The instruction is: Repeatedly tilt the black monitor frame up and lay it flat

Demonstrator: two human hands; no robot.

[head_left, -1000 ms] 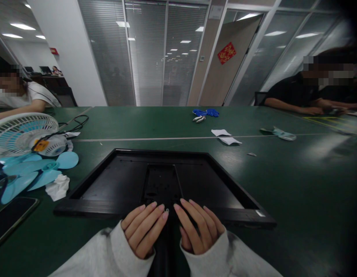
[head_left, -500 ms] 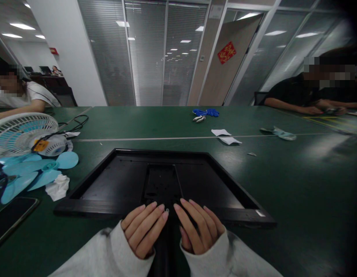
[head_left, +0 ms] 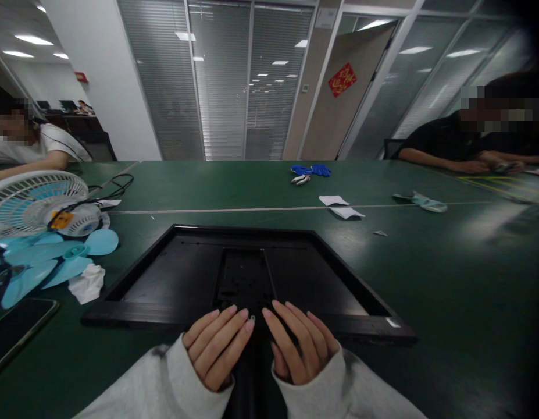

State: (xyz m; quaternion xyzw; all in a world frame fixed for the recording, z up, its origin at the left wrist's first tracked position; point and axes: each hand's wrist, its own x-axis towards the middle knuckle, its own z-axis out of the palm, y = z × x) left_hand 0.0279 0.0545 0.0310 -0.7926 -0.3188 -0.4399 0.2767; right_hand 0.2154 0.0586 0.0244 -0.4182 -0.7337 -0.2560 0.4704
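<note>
A wide black panel (head_left: 173,273), looking like the back of a monitor, lies on the green table with a raised rim and a recessed rectangle in its middle. From its near edge a dark post (head_left: 245,372) runs toward me, between my wrists. My left hand (head_left: 219,343) rests over the near edge, fingers stretched out side by side. Beside its index fingertip is a small shiny metal piece (head_left: 252,318); whether the finger touches it I cannot tell. My right hand (head_left: 302,343) mirrors it on the other side, fingers extended and slightly bent. Both thumbs are mostly hidden.
On the left are a white fan (head_left: 38,198), light-blue fan blades (head_left: 72,250), a crumpled tissue (head_left: 88,284) and a phone (head_left: 20,331). Farther off lie blue gloves (head_left: 310,170), white papers (head_left: 341,206) and a pale crumpled wrapper (head_left: 426,201). People sit at both sides.
</note>
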